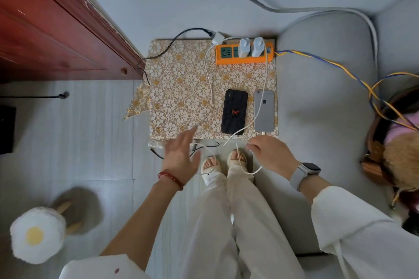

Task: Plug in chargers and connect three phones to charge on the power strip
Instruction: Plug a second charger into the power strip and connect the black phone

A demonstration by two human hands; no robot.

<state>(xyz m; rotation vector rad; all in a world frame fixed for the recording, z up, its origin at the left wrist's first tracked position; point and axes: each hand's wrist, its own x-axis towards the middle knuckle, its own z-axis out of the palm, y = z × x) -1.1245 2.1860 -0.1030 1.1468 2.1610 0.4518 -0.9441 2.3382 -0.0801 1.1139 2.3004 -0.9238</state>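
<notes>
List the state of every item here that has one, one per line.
Power strip: two white chargers plugged in, left socket free.
Third charger: unplugged, behind the strip.
Black phone: face down.
Silver phone: face down.
Left hand: open.
Right hand: pinching a white cable.

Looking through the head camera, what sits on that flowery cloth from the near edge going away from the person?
Black phone and silver phone side by side near the front edge → bare patterned cloth crossed by white cables → orange power strip with two white chargers plugged in.
</notes>
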